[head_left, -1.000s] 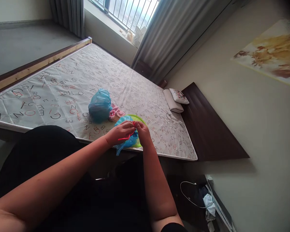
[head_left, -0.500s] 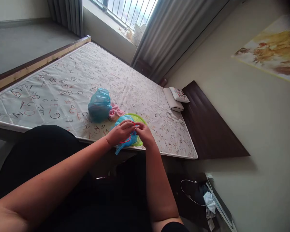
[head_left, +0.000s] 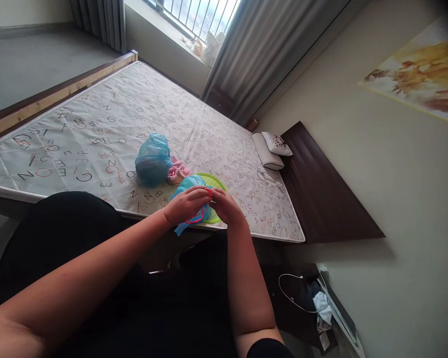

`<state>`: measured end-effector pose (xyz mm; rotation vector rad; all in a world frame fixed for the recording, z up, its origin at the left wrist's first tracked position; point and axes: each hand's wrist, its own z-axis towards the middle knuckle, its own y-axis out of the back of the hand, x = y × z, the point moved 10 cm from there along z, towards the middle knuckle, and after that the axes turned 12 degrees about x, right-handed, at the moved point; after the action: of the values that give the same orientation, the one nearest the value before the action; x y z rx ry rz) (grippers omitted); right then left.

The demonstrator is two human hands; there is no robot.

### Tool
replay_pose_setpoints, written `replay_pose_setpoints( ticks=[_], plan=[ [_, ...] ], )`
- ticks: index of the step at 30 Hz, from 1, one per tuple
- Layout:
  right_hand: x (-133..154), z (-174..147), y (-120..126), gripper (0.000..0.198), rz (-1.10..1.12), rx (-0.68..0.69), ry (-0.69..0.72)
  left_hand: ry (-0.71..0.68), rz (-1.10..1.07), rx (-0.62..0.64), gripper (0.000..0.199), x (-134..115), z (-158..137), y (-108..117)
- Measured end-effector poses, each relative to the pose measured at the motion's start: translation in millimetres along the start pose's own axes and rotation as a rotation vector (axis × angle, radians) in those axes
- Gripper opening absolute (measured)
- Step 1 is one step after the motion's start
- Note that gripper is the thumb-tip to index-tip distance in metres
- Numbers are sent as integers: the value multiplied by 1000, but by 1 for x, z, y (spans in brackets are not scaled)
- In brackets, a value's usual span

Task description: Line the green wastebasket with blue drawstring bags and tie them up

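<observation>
Both my hands meet over the near edge of the mattress. My left hand (head_left: pixel 188 204) has its fingers closed in a pinch on a red cord (head_left: pixel 196 219), which hangs down in a loop below it. Opposite it, my right hand (head_left: pixel 227 205) pinches the same red piece at the fingertips, where the grip is partly hidden. Beneath the hands lies a crumpled blue plastic bag (head_left: pixel 184 185), its tail over the mattress edge. It covers part of a round lime-green mesh basket (head_left: pixel 217 182). A filled blue plastic bag (head_left: pixel 153 160) and a pink cloth (head_left: pixel 179 171) lie farther left.
The letter-printed mattress (head_left: pixel 108 119) sits in a wooden bed frame (head_left: pixel 59 93). Pillows (head_left: pixel 276 144) lie by the dark headboard (head_left: pixel 328 199). At lower right, a white cable (head_left: pixel 294 302) and cloths (head_left: pixel 323 306) lie on a dark surface. Grey curtains (head_left: pixel 269 54) flank the window.
My fingertips have drawn closer together on the red cord, and my right hand has turned slightly. The bags, cloth and basket stay in place on the mattress.
</observation>
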<state>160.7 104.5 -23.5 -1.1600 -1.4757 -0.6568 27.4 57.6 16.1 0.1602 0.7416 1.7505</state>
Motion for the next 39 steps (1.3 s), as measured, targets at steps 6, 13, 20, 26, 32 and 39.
replay_pose_setpoints(
  ticks=[6, 13, 20, 26, 32, 39],
  plan=[
    [20, 5, 16, 34, -281, -132, 130, 9, -15, 69, 19, 3, 2, -8],
    [38, -9, 68, 33, -65, -531, 309, 165, -108, 127, 24, 23, -4, -21],
    [36, -24, 128, 41, -9, -690, 260, 277, -464, 281, 36, 78, -10, -31],
    [4, -22, 113, 46, -46, -646, 311, 570, -583, 340, 48, 114, -26, -26],
    [-37, 20, 46, 51, -557, -217, 19, 780, -658, 284, 73, 135, -39, -5],
    [101, 63, 35, 12, -543, -369, 218, 1030, -367, 446, 86, 166, -73, 22]
  ],
)
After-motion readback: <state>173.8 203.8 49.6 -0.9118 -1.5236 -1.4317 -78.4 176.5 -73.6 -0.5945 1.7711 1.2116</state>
